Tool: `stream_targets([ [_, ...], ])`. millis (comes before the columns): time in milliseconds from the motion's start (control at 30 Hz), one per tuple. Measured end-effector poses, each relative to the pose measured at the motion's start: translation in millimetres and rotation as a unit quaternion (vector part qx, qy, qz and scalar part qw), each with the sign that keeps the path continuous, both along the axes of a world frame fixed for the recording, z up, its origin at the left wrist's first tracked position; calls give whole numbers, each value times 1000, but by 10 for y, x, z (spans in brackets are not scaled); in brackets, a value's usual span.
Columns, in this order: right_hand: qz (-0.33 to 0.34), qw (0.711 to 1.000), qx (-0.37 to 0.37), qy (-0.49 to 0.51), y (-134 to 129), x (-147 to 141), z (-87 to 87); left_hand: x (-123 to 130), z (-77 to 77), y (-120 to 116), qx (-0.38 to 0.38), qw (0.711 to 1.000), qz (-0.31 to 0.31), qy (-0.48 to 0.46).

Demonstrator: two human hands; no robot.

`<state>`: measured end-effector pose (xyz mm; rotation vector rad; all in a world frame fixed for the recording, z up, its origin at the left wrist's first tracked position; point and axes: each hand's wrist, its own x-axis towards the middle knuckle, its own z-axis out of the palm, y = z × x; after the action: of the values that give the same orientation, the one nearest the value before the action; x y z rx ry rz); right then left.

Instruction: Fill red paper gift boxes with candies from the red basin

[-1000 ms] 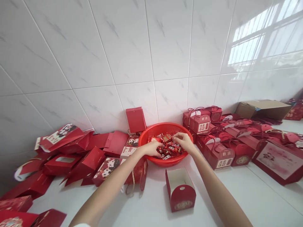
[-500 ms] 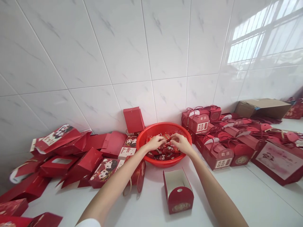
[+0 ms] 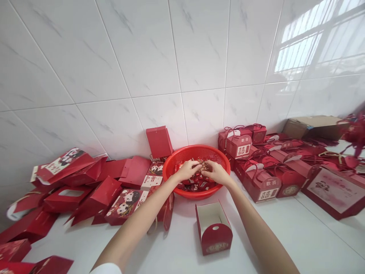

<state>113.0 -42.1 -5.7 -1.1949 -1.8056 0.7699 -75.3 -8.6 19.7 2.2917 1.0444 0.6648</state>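
Note:
A red plastic basket (image 3: 211,149) stands against the tiled wall, with wrapped candies (image 3: 196,186) in red wrappers inside it. My left hand (image 3: 188,170) and my right hand (image 3: 215,172) are both over the basket, fingertips nearly meeting. Between their bent fingers is a gold-brown wrapped candy (image 3: 203,166), partly hidden by the fingers. In front of the basket stands an open red gift box (image 3: 216,238) with a pale inside; neither hand touches it.
Folded red boxes (image 3: 85,201) are heaped on the left. Closed red gift boxes (image 3: 264,184) with cord handles crowd the right, near a brown cardboard box (image 3: 313,123). A red box (image 3: 159,142) leans on the wall. Something red and blurred (image 3: 356,133) hangs at the right edge.
My fingers have shifted slightly within the basket, and a gold-brown candy now shows between them. A blurred red thing has come in at the right edge. The view has shifted slightly.

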Motion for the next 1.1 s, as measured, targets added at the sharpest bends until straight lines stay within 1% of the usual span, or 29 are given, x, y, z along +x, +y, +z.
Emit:
stream_targets([
  [133,54,998,-2,38,-29,3,65,-30,15,-22,3,998,12,-65],
  [267,93,991,-6,99,-68,24,123,-24,1,-7,-12,996,8,-93],
  [333,92,988,-5,123,-79,30,128,-21,-10,5,-22,995,12,-96],
  [367,77,989,-3,129,-82,31,126,-24,-16,10,-29,995,14,-91],
  [433,31,990,3,136,-84,32,115,-41,-33,14,-48,997,16,-63],
  [500,-8,991,8,136,-84,34,105,-73,-53,7,-68,998,14,-10],
  [600,-17,991,8,130,-85,38,100,-124,-79,-21,-95,990,-11,102],
  [700,-22,992,8,120,-88,41,103,-145,-82,-53,-114,970,-55,206],
  [767,-26,993,9,114,-87,42,105,-138,-72,-66,-115,958,-73,252],
  [867,-25,994,7,108,-81,41,103,-112,-48,-77,-110,945,-78,298],
  [967,-22,994,6,105,-73,36,95,-94,-13,-102,-118,937,-65,322],
  [1100,-25,994,8,103,-73,28,90,-73,48,-165,-110,942,-42,314],
])
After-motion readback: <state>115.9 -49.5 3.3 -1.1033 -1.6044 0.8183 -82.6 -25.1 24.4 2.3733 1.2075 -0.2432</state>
